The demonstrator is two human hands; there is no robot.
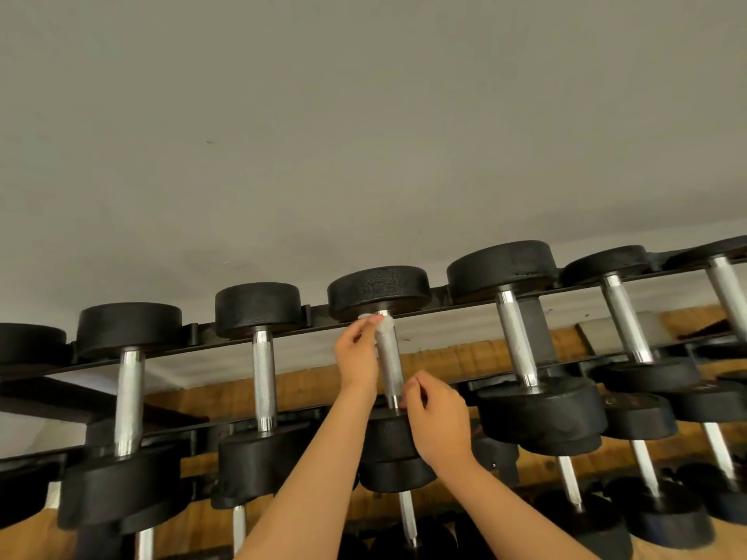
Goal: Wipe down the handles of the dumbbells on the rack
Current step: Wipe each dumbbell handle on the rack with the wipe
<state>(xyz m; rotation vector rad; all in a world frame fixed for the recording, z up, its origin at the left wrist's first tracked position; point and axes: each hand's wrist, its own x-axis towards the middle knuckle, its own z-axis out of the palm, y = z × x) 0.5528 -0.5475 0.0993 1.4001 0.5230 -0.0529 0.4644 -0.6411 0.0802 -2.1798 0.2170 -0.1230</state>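
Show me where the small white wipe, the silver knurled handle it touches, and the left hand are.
small white wipe [384, 326]: head view, crumpled middle.
silver knurled handle [389, 365]: head view, bare middle.
left hand [355, 357]: head view, back of hand.

Black round-headed dumbbells [258, 357] with knurled chrome handles lie side by side across the rails of the black rack [465, 304]. On the centre dumbbell [378, 295], a small white wipe [383, 324] sits against the far end of the handle [389, 359], just below the rear head.
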